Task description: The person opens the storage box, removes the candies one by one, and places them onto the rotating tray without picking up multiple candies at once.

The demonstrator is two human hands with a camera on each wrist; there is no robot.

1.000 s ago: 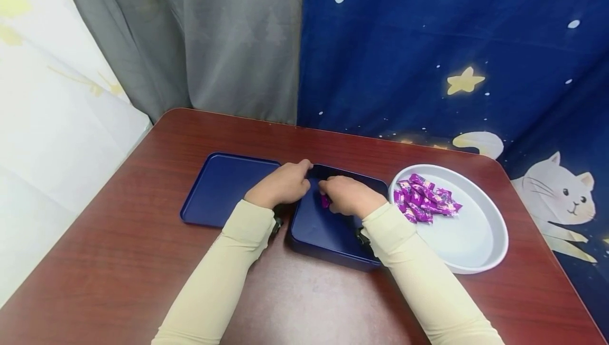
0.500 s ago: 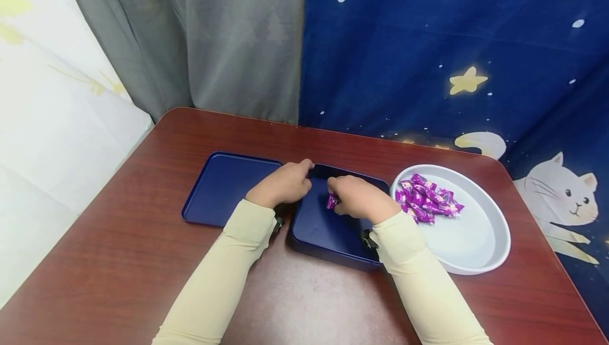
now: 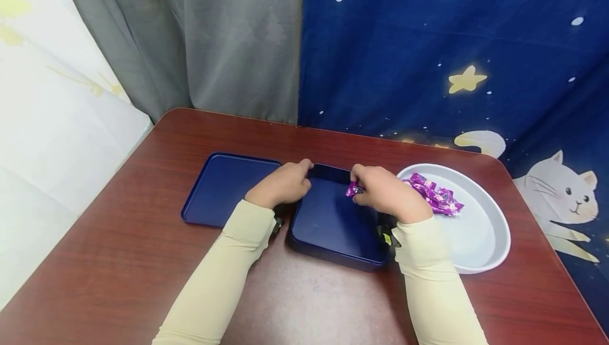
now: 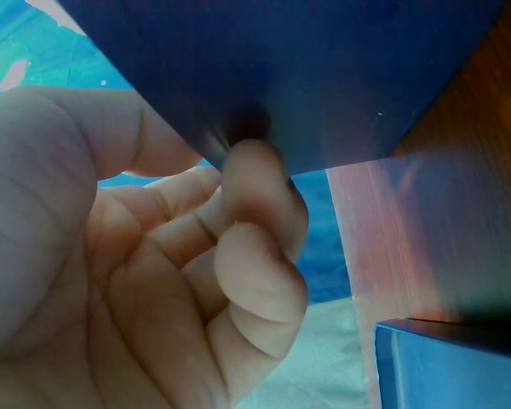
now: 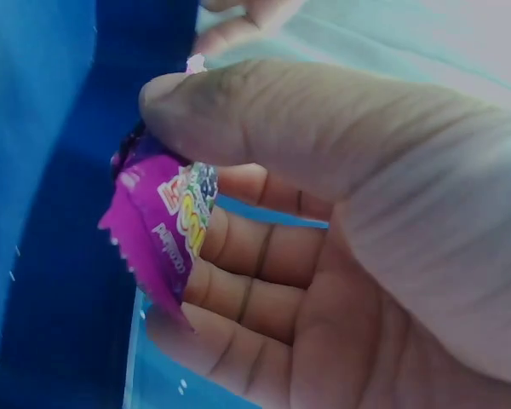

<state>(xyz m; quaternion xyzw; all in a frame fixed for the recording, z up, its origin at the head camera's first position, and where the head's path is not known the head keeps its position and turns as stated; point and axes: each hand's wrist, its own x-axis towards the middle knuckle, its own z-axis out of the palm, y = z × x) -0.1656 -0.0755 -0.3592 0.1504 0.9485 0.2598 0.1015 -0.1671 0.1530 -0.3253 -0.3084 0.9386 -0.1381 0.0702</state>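
My left hand (image 3: 280, 184) holds the far left corner of a dark blue rectangular box (image 3: 333, 254). In the left wrist view, its thumb and fingers curl at the corner of the box wall (image 4: 307, 77). Between thumb and fingers, my right hand (image 3: 390, 193) pinches a purple wrapped candy (image 5: 157, 217) with a serrated edge, over the right part of the open box. More purple candies (image 3: 440, 197) lie piled in a white oval tray (image 3: 503, 234) at the right. The right hand and forearm cover part of that tray and the pile's left side.
A flat dark blue lid (image 3: 223, 186) lies left of the box, partly behind the left hand. The reddish-brown wooden table (image 3: 119, 239) carries everything. Behind its far edge hang a grey curtain (image 3: 242, 38) and a blue starry curtain (image 3: 390, 49).
My right hand has moved right and drawn back from the box's left part toward the white tray, the candy still pinched. The left hand stays at the corner.
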